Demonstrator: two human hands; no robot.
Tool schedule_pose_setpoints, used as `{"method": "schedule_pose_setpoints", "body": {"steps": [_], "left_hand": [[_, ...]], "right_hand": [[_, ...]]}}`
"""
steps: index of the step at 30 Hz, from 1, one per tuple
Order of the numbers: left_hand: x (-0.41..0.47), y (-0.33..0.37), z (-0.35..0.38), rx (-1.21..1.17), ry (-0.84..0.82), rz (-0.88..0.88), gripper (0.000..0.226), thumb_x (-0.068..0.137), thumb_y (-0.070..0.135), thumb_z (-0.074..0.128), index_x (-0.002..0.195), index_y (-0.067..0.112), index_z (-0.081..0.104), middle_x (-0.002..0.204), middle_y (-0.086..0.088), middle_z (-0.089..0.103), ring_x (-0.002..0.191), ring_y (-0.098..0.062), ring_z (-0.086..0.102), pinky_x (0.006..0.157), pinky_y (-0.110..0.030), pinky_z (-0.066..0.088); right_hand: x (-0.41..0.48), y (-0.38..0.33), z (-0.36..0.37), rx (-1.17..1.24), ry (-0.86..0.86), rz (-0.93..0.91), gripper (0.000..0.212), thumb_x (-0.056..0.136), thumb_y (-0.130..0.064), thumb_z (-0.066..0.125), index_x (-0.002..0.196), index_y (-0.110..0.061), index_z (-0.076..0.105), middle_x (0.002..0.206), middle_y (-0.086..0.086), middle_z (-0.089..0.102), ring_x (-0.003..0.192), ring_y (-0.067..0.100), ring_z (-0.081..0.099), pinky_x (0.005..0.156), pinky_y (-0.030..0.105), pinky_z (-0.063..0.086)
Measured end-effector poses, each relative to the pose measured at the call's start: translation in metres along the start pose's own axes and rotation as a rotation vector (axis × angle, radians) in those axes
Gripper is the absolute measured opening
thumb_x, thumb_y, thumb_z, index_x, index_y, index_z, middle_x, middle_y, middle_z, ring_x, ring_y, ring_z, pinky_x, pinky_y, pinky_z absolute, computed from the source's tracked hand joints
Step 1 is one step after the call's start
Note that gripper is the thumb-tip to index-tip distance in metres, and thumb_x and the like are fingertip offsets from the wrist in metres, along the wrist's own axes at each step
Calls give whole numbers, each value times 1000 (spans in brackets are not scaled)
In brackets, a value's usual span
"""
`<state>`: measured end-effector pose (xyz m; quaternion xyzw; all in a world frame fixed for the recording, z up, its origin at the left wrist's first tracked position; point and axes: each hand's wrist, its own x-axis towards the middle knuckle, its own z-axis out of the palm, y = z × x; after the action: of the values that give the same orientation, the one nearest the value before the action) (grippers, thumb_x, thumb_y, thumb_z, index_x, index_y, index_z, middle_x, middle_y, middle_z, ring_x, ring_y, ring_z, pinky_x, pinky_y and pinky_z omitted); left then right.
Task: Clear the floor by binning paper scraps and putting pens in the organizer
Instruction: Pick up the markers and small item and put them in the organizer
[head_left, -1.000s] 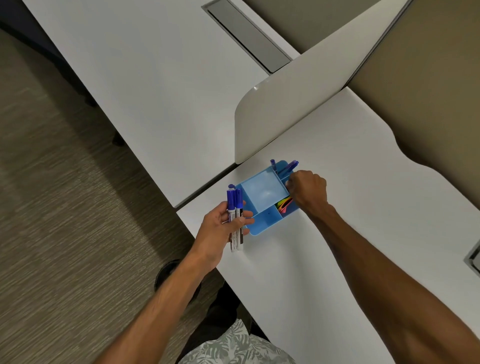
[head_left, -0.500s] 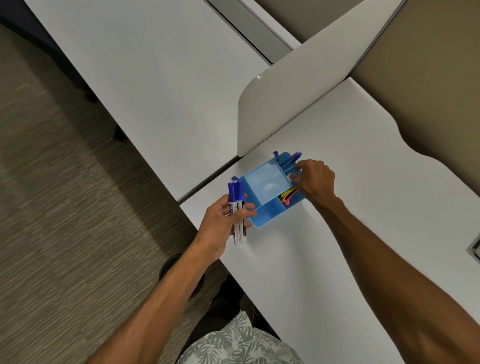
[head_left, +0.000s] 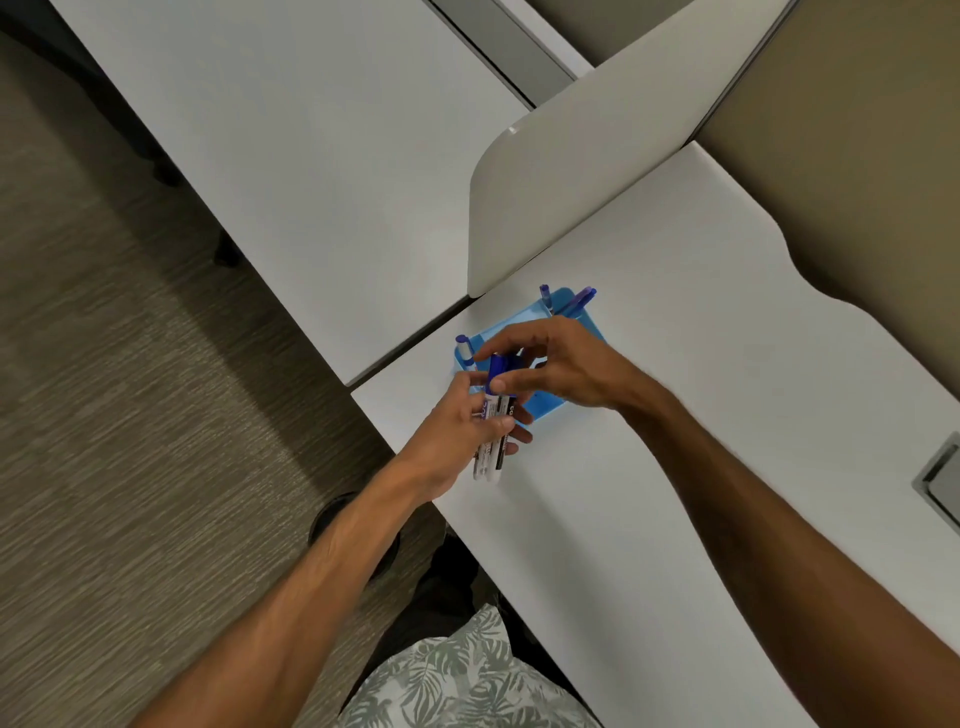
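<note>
Near the left corner of the desk (head_left: 649, 467), close to its edge over the carpet (head_left: 130, 415), a light blue organizer (head_left: 545, 401) sits flat on the white top, mostly hidden under two hands. At its far end, blue pens (head_left: 576, 301) stand up out of a compartment, leaning toward the curved white divider panel (head_left: 571, 171) that rises just beyond. One more blue-capped pen (head_left: 463, 349) pokes up at the organizer's left corner.

Over the organizer's near end, the left hand (head_left: 457, 431) is closed around two white-barrelled markers (head_left: 491, 441) with dark blue caps, thumb pressed across the barrels; their lower ends stick out below the palm, above the bare desk. The right hand (head_left: 561, 369) reaches in from the right, over the middle of the organizer, with thumb and forefinger pinched on the blue cap of one of those markers (the one nearer the right hand, as far as the blur allows). Its other fingers are spread and curled loosely above the tray.

A second white desk (head_left: 285, 156) runs alongside on the far left, parted from this one by a narrow gap. A patterned shirt (head_left: 467, 680) shows at the bottom edge.
</note>
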<state>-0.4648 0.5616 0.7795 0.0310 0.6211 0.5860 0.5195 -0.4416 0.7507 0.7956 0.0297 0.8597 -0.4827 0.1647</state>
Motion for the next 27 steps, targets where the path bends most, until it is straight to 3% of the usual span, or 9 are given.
{"method": "schedule_pose_setpoints", "body": {"steps": [4,11,13,16,17,20,22,24,27], "left_hand": [[-1,-2,0,61,-6,-13,41,98,5,59,134,14,42,113,-7,74,103,-24,73,97,-45,55],[2,-3,-8,172,257,124,45,90,19,73,129,20,52,135,4,61,129,-12,55,111,-42,44],[2,-7,-12,238,350,183,44,91,19,71,130,22,51,138,6,57,131,-12,51,107,-31,45],[1,-18,-19,376,463,226,49,94,24,67,139,28,46,144,7,51,124,-5,47,88,-7,39],[0,-22,-21,427,488,236,53,95,28,66,142,28,43,147,6,48,124,-2,43,87,-5,37],[0,-35,-26,591,520,252,67,96,39,62,153,26,30,159,2,32,142,-8,31,112,-28,36],[2,-44,-30,787,550,236,78,96,48,57,158,21,18,167,-4,16,153,-18,12,123,-44,21],[3,-51,-33,985,592,219,85,97,57,48,160,19,6,168,-8,1,155,-22,-3,125,-49,8],[5,-57,-36,1151,643,204,85,95,66,32,160,22,-2,167,-12,-9,154,-27,-10,124,-54,2]], "right_hand": [[1,-4,-8,-4,-51,42,20,83,-20,78,102,-17,73,92,-3,74,81,12,73,77,23,61],[11,-12,-33,-270,101,-9,17,85,-13,77,100,-8,73,91,1,74,67,0,69,71,14,58],[18,-12,-36,-341,158,-26,17,87,-12,75,103,-7,72,95,4,74,72,6,68,77,19,58],[32,-7,-31,-436,194,-12,18,88,-11,74,106,-9,71,100,7,74,84,17,68,84,29,58],[38,-4,-28,-469,195,0,18,88,-11,74,106,-10,71,101,7,74,87,18,69,85,32,58],[53,5,-15,-544,175,30,16,88,-11,73,104,-11,70,100,8,73,89,22,67,84,38,58],[61,11,-5,-585,156,45,13,87,-11,73,100,-11,69,97,8,72,87,23,66,80,41,59],[67,14,6,-615,133,66,12,86,-10,73,96,-11,67,95,9,71,84,24,65,76,41,59],[74,21,22,-659,96,72,11,84,-7,73,92,-8,66,91,9,66,82,25,62,75,43,58]]}}
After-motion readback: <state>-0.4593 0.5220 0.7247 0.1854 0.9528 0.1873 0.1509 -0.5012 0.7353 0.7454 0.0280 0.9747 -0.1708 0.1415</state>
